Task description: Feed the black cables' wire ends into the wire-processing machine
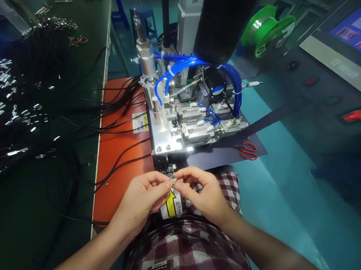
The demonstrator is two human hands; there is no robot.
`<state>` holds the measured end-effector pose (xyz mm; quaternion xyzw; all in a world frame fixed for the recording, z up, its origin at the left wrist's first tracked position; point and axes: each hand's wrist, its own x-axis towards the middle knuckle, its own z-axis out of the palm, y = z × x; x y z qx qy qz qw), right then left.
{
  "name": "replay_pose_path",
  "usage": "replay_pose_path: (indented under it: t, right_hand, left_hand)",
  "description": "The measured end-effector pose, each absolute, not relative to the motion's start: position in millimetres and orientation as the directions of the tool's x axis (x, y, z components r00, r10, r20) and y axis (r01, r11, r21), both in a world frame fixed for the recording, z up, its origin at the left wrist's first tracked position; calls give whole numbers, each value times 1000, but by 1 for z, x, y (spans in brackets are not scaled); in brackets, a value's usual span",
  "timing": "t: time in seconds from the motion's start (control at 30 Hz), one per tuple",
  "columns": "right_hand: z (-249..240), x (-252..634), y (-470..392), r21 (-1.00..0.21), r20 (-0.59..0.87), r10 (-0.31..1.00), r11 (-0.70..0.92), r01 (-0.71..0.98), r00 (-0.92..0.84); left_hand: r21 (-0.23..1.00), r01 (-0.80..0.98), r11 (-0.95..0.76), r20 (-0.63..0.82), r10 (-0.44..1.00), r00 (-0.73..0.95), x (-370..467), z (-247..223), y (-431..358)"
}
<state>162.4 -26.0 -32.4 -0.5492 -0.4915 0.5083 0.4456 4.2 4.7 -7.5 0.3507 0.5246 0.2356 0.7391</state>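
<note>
Both hands meet in front of my lap, just before the near edge of a metal machine (pixel 192 126) with blue air tubes. My left hand (pixel 149 193) pinches a small shiny metal part (pixel 174 180) between thumb and forefinger. From the other side, my right hand (pixel 200 190) has its thumb and fingertips closed on the same part. The part is largely covered by the fingertips, so its exact kind does not show. Right below the hands is a white label with a yellow arrow (pixel 171 204). Small dark machine fittings (pixel 167 167) sit just beyond the fingertips.
Black cables (pixel 124 154) run over an orange board (pixel 120 198) at the left, toward a dark bench heaped with cables and shiny connectors (pixel 18 95). Red-handled snips (pixel 248 151) lie right of the machine. A green spool (pixel 265 29) and a control panel (pixel 331 70) stand at the right.
</note>
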Motion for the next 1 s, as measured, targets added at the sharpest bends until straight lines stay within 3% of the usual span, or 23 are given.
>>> replay_pose_path:
  t: [0.1,0.33,0.6,0.87,1.0]
  right_hand:
    - [-34,159,-27,-988,-31,999,-34,152,16]
    - [-34,160,-29,-986,-151,988,-152,68,10]
    - [-30,159,-30,-984,-54,997,-45,172,-48]
    - [-34,161,-27,-967,-243,968,-248,-63,-68]
    - [-31,163,-27,-975,-222,974,-223,-7,-32]
  left_hand:
    - [772,22,636,-600,717,355,3,-7,4]
    - [775,17,632,-599,724,342,5,-5,2]
    - [762,32,647,-613,705,356,7,-3,3]
    - [747,8,665,-625,699,348,7,-4,3]
    - [748,16,664,-624,694,358,5,-5,4]
